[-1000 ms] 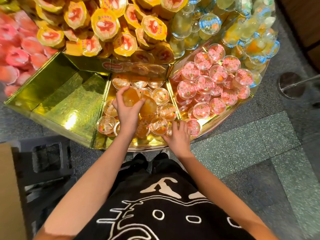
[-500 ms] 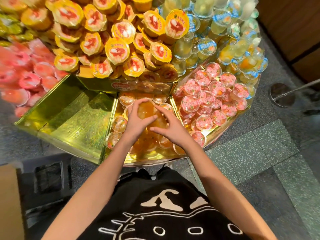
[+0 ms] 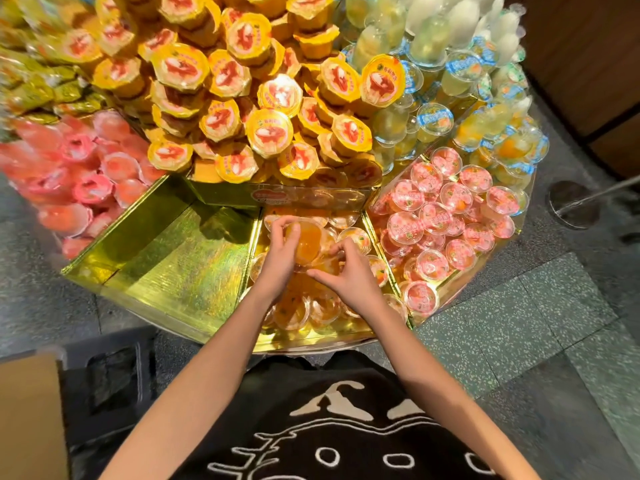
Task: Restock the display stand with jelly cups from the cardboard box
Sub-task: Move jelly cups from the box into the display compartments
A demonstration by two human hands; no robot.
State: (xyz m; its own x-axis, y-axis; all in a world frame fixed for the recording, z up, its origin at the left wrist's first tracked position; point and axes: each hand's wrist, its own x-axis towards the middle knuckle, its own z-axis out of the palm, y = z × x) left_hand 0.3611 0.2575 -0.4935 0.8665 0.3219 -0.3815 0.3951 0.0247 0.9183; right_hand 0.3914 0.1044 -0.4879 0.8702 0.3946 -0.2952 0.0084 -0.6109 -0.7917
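My left hand (image 3: 282,252) gripped an orange jelly cup (image 3: 309,237), fingers and thumb curled round its left side. My right hand (image 3: 351,277) met it from the right, thumb and forefinger curved round the cup's near rim and the other fingers curled in. Both hands were over the middle compartment (image 3: 311,337) of the display stand (image 3: 166,317), where more orange cups (image 3: 294,311) lay jumbled beneath my wrists. Just left of my left hand was a gold-lined compartment (image 3: 173,268). Just right of my right hand was 1 packed with pink-lidded cups (image 3: 438,216). Beyond my fingertips rose a heap of yellow-lidded cups (image 3: 270,133). The cardboard box (image 3: 27,417) showed only 1 corner, well left of my left forearm and nearer my body.
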